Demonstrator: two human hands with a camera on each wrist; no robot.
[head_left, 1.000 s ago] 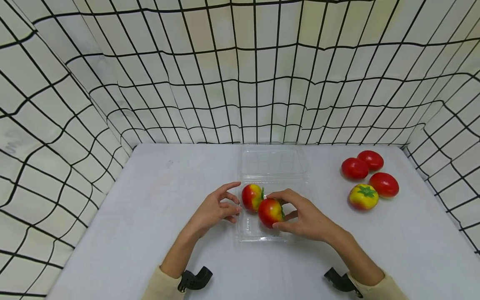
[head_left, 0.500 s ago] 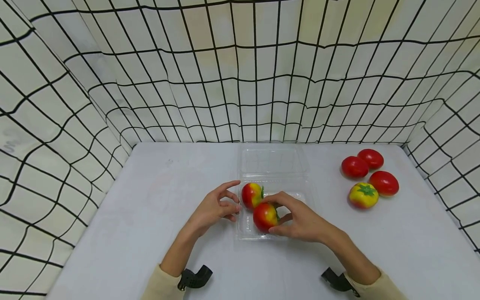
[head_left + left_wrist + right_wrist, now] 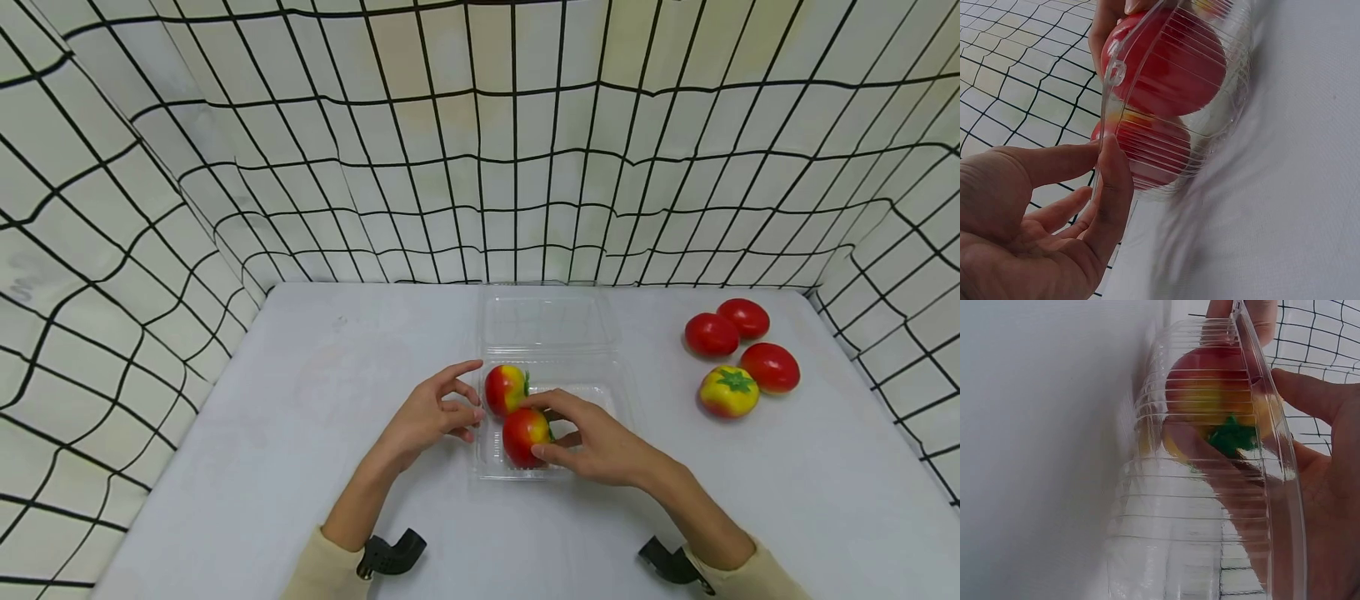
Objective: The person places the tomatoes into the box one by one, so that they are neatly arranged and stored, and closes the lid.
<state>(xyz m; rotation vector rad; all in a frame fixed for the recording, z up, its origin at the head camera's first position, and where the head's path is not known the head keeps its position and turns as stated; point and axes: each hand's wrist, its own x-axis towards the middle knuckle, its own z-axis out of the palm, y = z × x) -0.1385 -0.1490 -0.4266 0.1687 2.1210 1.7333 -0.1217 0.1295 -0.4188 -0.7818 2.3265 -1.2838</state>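
A clear plastic clamshell container [image 3: 603, 379] lies with its lid [image 3: 547, 321] folded back. My left hand [image 3: 427, 421] pinches the container's left rim between thumb and forefinger, as the left wrist view shows. My right hand [image 3: 600, 442] holds a red-and-yellow tomato [image 3: 522, 437] inside the near left part of the container. Through the ribbed wall in the right wrist view, its green stem top [image 3: 1233, 436] faces the right palm. Just behind it sits a second red-and-yellow tomato [image 3: 504, 390], with part of its green top showing.
On the white table [image 3: 315, 375], to the right, lie several more fruits: a yellow-and-red tomato [image 3: 729, 392] with its green top up, and red oval ones [image 3: 770, 367] around it. Black netting [image 3: 517, 158] over pale walls encloses the back and sides.
My right hand has moved a little left and toward me, bringing its tomato down into the container's near left corner. The left hand stays at the rim.
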